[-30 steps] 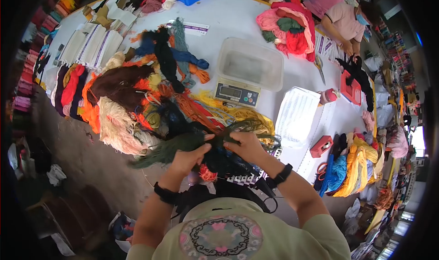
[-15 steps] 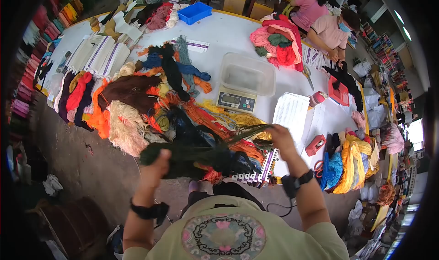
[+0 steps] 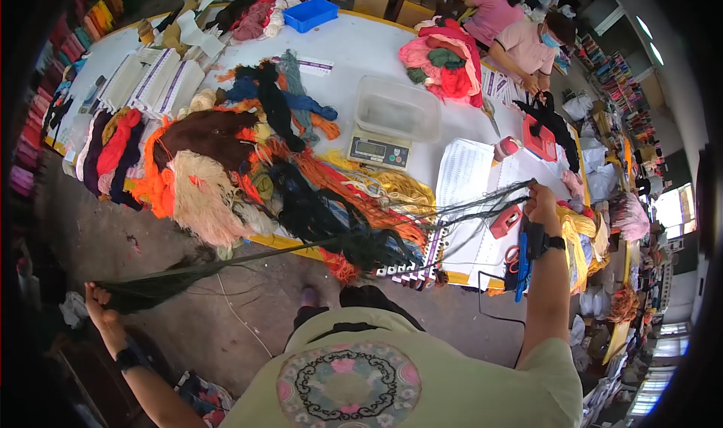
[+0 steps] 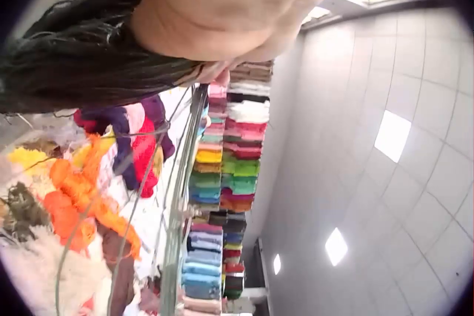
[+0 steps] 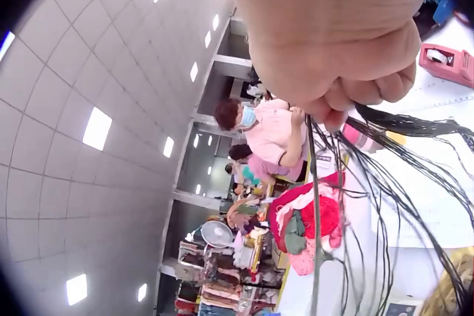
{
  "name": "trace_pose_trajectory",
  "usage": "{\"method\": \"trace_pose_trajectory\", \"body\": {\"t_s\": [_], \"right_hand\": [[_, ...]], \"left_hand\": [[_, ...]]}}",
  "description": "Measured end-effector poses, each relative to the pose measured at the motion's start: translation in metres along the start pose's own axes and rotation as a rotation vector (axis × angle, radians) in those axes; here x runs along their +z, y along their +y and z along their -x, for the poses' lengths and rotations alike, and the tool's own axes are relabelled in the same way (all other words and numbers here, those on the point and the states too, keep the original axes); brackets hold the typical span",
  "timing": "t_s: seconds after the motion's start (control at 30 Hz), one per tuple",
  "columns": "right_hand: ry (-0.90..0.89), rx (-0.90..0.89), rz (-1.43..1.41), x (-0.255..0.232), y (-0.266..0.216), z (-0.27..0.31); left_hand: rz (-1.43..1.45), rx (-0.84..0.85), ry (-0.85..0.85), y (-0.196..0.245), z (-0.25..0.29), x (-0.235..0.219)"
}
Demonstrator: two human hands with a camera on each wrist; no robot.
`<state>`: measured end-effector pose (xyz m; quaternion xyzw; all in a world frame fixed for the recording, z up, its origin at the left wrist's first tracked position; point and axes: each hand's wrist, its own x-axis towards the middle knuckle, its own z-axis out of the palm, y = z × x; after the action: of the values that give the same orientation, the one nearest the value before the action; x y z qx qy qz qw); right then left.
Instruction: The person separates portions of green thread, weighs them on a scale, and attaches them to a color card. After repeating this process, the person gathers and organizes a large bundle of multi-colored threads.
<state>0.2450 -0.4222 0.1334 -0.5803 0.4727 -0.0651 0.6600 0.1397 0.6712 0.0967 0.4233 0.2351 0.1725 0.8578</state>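
Dark green yarn (image 3: 162, 286) stretches in thin strands across the front of the body, between two widely spread hands. At the far left, beyond the table edge, the left hand (image 3: 104, 307) grips the thick bundled end; the left wrist view shows that hand (image 4: 226, 8) above the dark yarn (image 4: 70, 60). Over the table's right part, the right hand (image 3: 541, 206) holds the other end, where the strands fan out loosely. Curled fingers of the right hand (image 5: 333, 49) close round dark strands (image 5: 400, 127) in the right wrist view. Middle strands pass over a dark yarn pile (image 3: 309, 206).
Colourful yarn heaps, including a cream one (image 3: 199, 194), cover the table's left side. A scale (image 3: 379, 151) with a clear tub (image 3: 398, 110), printed sheets (image 3: 463, 173), a red tape dispenser (image 3: 505, 222) and scissors (image 3: 490, 116) lie further right. A masked person (image 3: 527, 47) stands across the table.
The hands have moved far apart, the left out to the far left and the right out to the right. The green yarn, bunched between them before, is now drawn out long.
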Motion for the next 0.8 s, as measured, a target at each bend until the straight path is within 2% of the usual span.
{"method": "trace_pose_trajectory", "body": {"t_s": [0.03,0.07,0.13,0.17,0.2,0.23,0.3,0.33,0.37,0.4,0.43,0.5,0.53,0.57,0.6,0.67,0.7,0.73,0.8], "right_hand": [[0.043,-0.065,-0.027,-0.006,0.001,-0.013],[0.041,-0.067,-0.025,-0.011,-0.003,-0.015],[-0.004,-0.027,0.131,-0.012,-0.011,-0.017],[-0.025,-0.007,0.206,-0.012,-0.016,-0.017],[-0.039,0.018,0.282,-0.016,-0.017,-0.014],[-0.047,0.047,0.361,-0.026,-0.018,-0.012],[-0.055,0.095,0.518,-0.045,-0.030,0.000],[-0.161,-0.018,0.554,-0.007,-0.041,0.043],[-0.283,-0.068,0.517,0.014,-0.053,0.061],[-0.406,-0.145,0.477,0.030,-0.067,0.078],[-0.430,-0.325,0.454,0.051,-0.078,0.099],[-0.585,-0.507,0.262,0.078,-0.109,0.120],[-0.547,-0.612,0.143,0.091,-0.121,0.129],[-0.583,-0.654,0.099,0.095,-0.138,0.130],[-0.701,-0.716,0.027,0.101,-0.154,0.128],[-0.724,-0.871,-0.083,0.120,-0.181,0.130],[-0.727,-0.876,-0.086,0.128,-0.192,0.130],[-0.751,-0.931,-0.109,0.137,-0.203,0.129],[-0.787,-0.986,-0.135,0.153,-0.221,0.123]], "left_hand": [[-0.167,0.125,0.072,0.007,-0.001,-0.009],[-0.262,0.261,0.357,0.007,0.008,-0.003],[-0.262,0.385,0.694,0.036,0.019,-0.036],[-0.070,0.345,0.589,0.058,0.013,-0.098],[0.113,0.296,0.477,0.074,0.005,-0.139],[-0.034,0.333,0.424,0.064,0.016,-0.100],[-0.104,0.330,0.405,0.042,0.040,-0.019],[-0.169,0.340,0.386,0.028,0.054,0.030],[-0.143,0.376,0.436,0.015,0.072,0.085],[-0.160,0.423,0.221,0.018,0.063,0.067],[-0.122,0.439,0.146,0.015,0.074,0.098],[-0.076,0.451,0.064,-0.005,0.102,0.161],[0.006,0.424,-0.078,-0.015,0.111,0.180],[0.088,0.401,-0.217,-0.021,0.115,0.192],[0.094,0.403,-0.220,-0.029,0.115,0.195],[-0.087,0.353,-0.178,-0.053,0.115,0.196],[-0.087,0.340,-0.205,-0.068,0.116,0.200],[-0.122,0.334,-0.325,-0.080,0.117,0.204],[-0.180,0.409,-0.071,-0.109,0.136,0.251]]}}
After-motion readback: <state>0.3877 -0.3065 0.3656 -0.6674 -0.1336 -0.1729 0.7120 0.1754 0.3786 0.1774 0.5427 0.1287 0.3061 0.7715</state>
